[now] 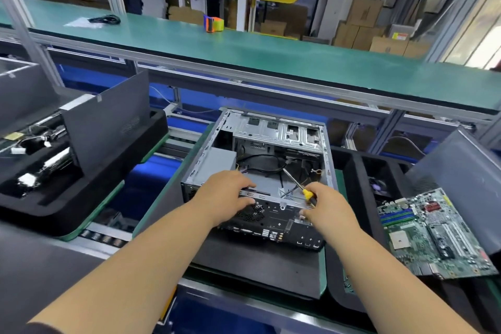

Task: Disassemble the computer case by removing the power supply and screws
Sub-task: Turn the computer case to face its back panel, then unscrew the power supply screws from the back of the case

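The right hand (329, 207) hides most of the screwdriver (298, 184) handle it grips; only a yellow collar and slim steel shaft show, angled into the open computer case (260, 171). The left hand (226, 194) rests on the case's rear rim, fingers loosely curled over it. The grey boxy power supply (217, 164) sits inside at left. A green motherboard (431, 233) lies to the right.

A single head-worn wide-angle camera looks forward and steeply down from the near side of the assembly line. Both forearms enter from the bottom edge, reaching to the open computer case (260, 171), which sits close and centred. The lens bends the green workbench (271, 54) across the far middle. A motherboard (431, 233) lies near right; warehouse cartons fill the far background.
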A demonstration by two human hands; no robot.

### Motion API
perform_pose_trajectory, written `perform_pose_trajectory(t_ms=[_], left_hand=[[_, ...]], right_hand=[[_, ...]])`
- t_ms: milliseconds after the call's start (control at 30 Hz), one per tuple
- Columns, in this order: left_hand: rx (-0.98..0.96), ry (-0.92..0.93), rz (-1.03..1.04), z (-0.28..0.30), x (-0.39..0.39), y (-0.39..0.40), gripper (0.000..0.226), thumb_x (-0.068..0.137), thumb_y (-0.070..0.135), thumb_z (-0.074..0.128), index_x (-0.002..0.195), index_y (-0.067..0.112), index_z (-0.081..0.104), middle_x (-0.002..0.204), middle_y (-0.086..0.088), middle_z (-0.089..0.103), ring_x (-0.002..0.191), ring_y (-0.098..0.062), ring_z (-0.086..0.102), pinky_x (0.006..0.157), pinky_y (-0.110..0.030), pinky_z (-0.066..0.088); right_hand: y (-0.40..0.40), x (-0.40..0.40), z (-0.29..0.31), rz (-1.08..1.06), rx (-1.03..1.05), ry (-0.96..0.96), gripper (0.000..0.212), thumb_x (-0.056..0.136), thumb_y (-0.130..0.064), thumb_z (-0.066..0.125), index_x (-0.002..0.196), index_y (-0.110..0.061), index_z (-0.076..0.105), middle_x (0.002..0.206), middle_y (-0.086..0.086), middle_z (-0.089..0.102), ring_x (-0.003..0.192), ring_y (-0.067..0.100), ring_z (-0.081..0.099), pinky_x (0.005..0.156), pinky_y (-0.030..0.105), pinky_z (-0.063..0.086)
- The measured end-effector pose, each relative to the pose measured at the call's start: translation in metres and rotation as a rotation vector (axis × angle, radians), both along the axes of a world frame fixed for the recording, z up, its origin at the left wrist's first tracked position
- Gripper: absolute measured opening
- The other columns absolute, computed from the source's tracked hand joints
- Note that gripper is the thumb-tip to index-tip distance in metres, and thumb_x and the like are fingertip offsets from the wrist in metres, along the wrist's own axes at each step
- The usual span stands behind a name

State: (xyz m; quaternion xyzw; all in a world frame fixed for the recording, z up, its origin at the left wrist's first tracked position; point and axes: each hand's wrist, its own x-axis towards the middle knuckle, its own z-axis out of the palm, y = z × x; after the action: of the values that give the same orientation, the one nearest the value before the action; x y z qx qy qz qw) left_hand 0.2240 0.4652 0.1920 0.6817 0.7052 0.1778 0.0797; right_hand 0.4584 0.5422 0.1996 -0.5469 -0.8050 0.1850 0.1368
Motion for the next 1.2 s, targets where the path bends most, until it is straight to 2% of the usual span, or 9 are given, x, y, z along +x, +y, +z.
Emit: perform_pose_trajectory(t_ms=[100, 200, 400, 500, 700, 833, 967, 1100, 1200], left_hand=[[-0.001, -0.032, -0.032, -0.003, -0.005, 0.005, 0.04, 0.087, 0.046, 0.066, 0.125, 0.032, 0.062, 0.12, 0.009, 0.06, 0.116, -0.014, 0.051, 0.099, -0.032, 0.042], [0.006, -0.041, -0.046, -0.004, -0.007, 0.013, 0.034, 0.085, 0.048, 0.068, 0.116, 0.034, 0.066, 0.109, 0.01, 0.06, 0.109, -0.014, 0.051, 0.092, -0.033, 0.045], [0.037, -0.079, -0.076, -0.011, -0.009, 0.02, 0.027, 0.083, 0.046, 0.07, 0.108, 0.035, 0.069, 0.102, 0.013, 0.058, 0.104, -0.012, 0.051, 0.087, -0.031, 0.045], [0.046, -0.102, -0.065, -0.013, -0.007, 0.022, 0.027, 0.084, 0.047, 0.069, 0.108, 0.034, 0.069, 0.102, 0.012, 0.058, 0.104, -0.012, 0.051, 0.088, -0.032, 0.046], [0.084, -0.113, -0.031, -0.011, 0.006, 0.031, 0.027, 0.083, 0.045, 0.07, 0.107, 0.031, 0.069, 0.095, 0.012, 0.054, 0.103, -0.014, 0.051, 0.082, -0.028, 0.043], [0.088, -0.117, -0.018, -0.012, 0.012, 0.034, 0.027, 0.084, 0.045, 0.07, 0.107, 0.03, 0.069, 0.095, 0.01, 0.053, 0.104, -0.016, 0.05, 0.084, -0.031, 0.045], [0.099, -0.101, -0.043, -0.015, 0.012, 0.034, 0.027, 0.087, 0.044, 0.067, 0.109, 0.028, 0.068, 0.097, 0.008, 0.053, 0.103, -0.017, 0.048, 0.085, -0.03, 0.043], [0.049, -0.011, -0.118, -0.014, 0.015, 0.04, 0.031, 0.089, 0.042, 0.063, 0.114, 0.024, 0.06, 0.112, 0.003, 0.055, 0.111, -0.02, 0.049, 0.092, -0.032, 0.042], [-0.035, 0.011, -0.206, -0.011, 0.019, 0.047, 0.055, 0.085, 0.044, 0.066, 0.133, 0.025, 0.046, 0.133, 0.002, 0.051, 0.124, -0.02, 0.045, 0.101, -0.035, 0.041]], right_hand=[[0.0, 0.0, 0.001, -0.021, -0.011, 0.02, 0.033, 0.081, -0.01, 0.075, 0.092, -0.033, 0.055, 0.081, -0.013, 0.057, 0.058, -0.009, 0.054, 0.048, 0.01, 0.029], [0.001, 0.0, 0.002, -0.03, -0.034, 0.041, 0.035, 0.079, -0.008, 0.078, 0.095, -0.032, 0.058, 0.08, -0.013, 0.059, 0.062, -0.008, 0.054, 0.05, 0.01, 0.031], [0.008, 0.001, 0.003, -0.063, -0.098, 0.081, 0.037, 0.072, -0.008, 0.084, 0.096, -0.027, 0.064, 0.081, -0.007, 0.064, 0.07, 0.012, 0.061, 0.062, 0.032, 0.056], [0.013, 0.002, 0.003, -0.089, -0.117, 0.098, 0.038, 0.071, -0.006, 0.085, 0.095, -0.026, 0.064, 0.08, -0.004, 0.065, 0.066, 0.014, 0.061, 0.061, 0.035, 0.059], [0.022, 0.004, 0.007, -0.146, -0.017, -0.026, 0.033, 0.073, -0.018, 0.085, 0.096, -0.021, 0.062, 0.083, -0.002, 0.061, 0.073, 0.02, 0.058, 0.067, 0.033, 0.05], [0.011, 0.0, 0.003, -0.218, 0.102, -0.079, 0.026, 0.082, -0.021, 0.077, 0.095, -0.016, 0.055, 0.098, 0.002, 0.048, 0.073, 0.023, 0.051, 0.062, 0.033, 0.038], [-0.01, -0.005, -0.009, -0.258, 0.116, 0.149, 0.016, 0.087, -0.02, 0.063, 0.076, -0.016, 0.052, 0.086, 0.003, 0.048, 0.063, 0.018, 0.047, 0.052, 0.03, 0.03], [-0.035, -0.014, -0.019, -0.329, -0.181, 0.506, 0.005, 0.091, -0.017, 0.061, 0.094, -0.021, 0.064, 0.081, 0.004, 0.06, 0.061, 0.017, 0.061, 0.057, 0.035, 0.055], [-0.052, -0.018, -0.027, -0.365, -0.351, 0.638, 0.007, 0.093, -0.021, 0.062, 0.097, -0.019, 0.067, 0.069, 0.002, 0.062, 0.045, 0.011, 0.056, 0.044, 0.024, 0.047]])
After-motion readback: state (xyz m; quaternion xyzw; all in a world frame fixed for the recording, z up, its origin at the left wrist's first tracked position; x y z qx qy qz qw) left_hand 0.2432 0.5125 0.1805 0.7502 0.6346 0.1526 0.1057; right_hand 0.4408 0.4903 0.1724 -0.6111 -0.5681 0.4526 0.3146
